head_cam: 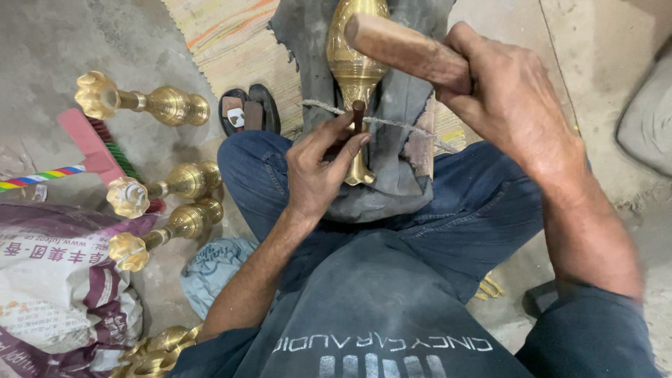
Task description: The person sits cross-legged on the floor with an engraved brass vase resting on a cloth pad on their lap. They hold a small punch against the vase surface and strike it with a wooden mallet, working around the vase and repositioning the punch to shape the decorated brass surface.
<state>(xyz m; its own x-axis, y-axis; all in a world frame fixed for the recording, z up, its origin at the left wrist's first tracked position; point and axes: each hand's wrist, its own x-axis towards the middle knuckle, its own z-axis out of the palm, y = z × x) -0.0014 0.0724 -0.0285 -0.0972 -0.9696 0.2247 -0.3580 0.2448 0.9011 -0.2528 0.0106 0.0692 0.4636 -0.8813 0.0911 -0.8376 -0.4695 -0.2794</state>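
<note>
A brass vase-shaped piece (353, 66) lies lengthwise on a dark cloth (399, 175) over my lap. My left hand (318, 171) pinches a small dark punch (358, 117), held upright against the narrow neck of the brass piece. Above it, my right hand (507, 98) grips a wooden mallet (406, 47), raised with its head over the brass body. A thin cord (392, 122) runs across the cloth just behind the punch.
Three finished brass stands (143, 101) (164, 185) (164, 231) lie on the concrete floor at left, more brass (157, 353) at bottom left. A printed sack (56, 280), a red brush (94, 147), sandals (248, 110) and a woven mat (231, 42) are nearby.
</note>
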